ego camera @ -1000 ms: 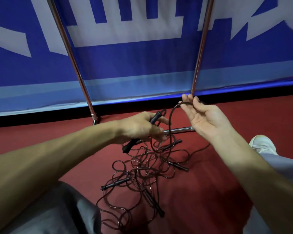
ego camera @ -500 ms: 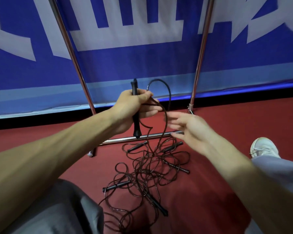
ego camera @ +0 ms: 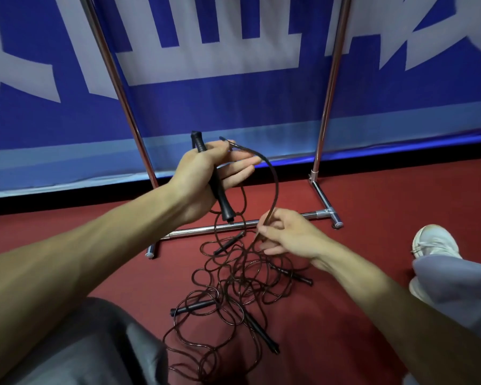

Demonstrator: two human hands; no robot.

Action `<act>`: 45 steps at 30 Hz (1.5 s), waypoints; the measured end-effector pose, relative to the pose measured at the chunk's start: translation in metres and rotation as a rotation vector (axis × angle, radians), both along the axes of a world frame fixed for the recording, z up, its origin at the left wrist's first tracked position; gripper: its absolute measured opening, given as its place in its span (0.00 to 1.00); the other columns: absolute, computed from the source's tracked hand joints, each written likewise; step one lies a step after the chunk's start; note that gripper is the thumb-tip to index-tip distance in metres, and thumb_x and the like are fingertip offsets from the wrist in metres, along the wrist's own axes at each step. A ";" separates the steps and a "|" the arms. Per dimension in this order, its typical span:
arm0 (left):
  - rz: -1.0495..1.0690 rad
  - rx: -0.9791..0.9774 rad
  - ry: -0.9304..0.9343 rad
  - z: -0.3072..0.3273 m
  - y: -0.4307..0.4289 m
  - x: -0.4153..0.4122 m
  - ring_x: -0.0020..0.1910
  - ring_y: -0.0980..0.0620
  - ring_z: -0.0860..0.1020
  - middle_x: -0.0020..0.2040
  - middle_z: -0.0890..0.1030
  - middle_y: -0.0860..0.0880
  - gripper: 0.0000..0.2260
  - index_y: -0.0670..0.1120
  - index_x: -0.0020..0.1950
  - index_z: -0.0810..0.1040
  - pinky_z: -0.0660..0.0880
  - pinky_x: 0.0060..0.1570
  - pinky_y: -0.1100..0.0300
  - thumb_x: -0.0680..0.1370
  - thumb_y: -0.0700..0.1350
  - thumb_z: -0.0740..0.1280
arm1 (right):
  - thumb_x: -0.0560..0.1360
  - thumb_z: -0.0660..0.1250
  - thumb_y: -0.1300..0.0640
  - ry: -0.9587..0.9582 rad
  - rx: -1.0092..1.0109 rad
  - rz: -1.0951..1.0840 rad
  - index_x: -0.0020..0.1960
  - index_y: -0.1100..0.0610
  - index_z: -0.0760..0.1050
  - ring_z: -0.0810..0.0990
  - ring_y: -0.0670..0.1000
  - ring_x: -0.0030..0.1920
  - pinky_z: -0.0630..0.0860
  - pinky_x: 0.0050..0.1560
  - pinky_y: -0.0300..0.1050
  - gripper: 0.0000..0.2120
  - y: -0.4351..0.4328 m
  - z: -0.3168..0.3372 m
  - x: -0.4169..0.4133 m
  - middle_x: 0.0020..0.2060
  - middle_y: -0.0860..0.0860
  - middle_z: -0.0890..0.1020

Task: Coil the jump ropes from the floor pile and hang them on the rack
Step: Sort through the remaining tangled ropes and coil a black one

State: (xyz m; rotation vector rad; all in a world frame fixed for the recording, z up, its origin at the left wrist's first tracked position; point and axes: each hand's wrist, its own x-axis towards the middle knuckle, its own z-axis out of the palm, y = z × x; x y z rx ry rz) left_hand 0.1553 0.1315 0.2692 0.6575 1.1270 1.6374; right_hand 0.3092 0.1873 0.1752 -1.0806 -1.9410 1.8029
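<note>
Head view: the left hand is wrapped around a black handle, held up near the rack. The rope bends from it down to the right hand, which pinches it. More jump ropes lie tangled on the red floor below both hands.

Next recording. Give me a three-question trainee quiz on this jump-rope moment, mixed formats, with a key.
1. True or false: the left hand holds a black handle.
2. Multiple choice: the right hand pinches A) the cord, B) a rack pole, C) a shoe.
3. Fill in: the tangled pile lies on the red ____.
Key: 1 true; 2 A; 3 floor.
</note>
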 end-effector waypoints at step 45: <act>-0.050 0.009 0.207 -0.004 0.001 0.001 0.49 0.44 0.84 0.46 0.85 0.44 0.05 0.42 0.47 0.73 0.80 0.52 0.56 0.82 0.41 0.61 | 0.71 0.60 0.72 -0.209 0.123 0.200 0.52 0.48 0.81 0.79 0.43 0.54 0.71 0.53 0.34 0.23 -0.005 0.006 0.006 0.50 0.43 0.82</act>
